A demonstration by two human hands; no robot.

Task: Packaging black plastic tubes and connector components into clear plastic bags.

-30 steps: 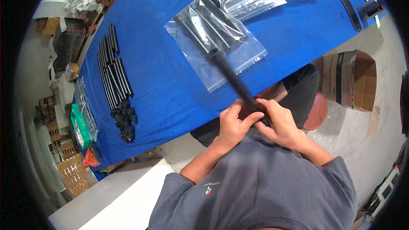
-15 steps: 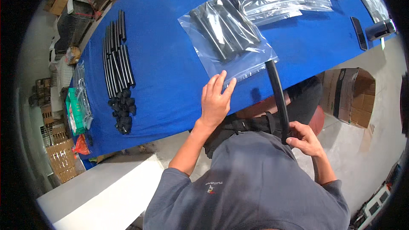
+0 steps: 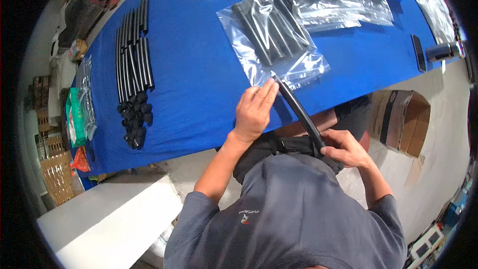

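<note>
My right hand (image 3: pixel 346 148) is closed around the near end of a black tube (image 3: pixel 301 113), which slants up and left from it. The tube's far end meets the mouth of a clear plastic bag (image 3: pixel 244 62) that lies on the table with several black tubes (image 3: pixel 276 32) in it. At that mouth is my left hand (image 3: pixel 253 112), its fingers drawn together on the bag's near edge, right beside the tube's tip. Its thumb is hidden. I cannot tell whether the tip is inside the bag.
More filled clear bags (image 3: pixel 333 0) lie at the far right. Black tubes (image 3: pixel 134 69) are lined up at the left above a heap of small black caps (image 3: pixel 133 119). A dark flat object (image 3: pixel 418 52) rests by the right edge of the blue table (image 3: pixel 194 69). A cardboard box (image 3: pixel 401 119) stands beyond it.
My right hand has brought the tube left, its tip now at the bag's mouth. My left hand's fingers have closed together there. The whole view has shifted slightly.
</note>
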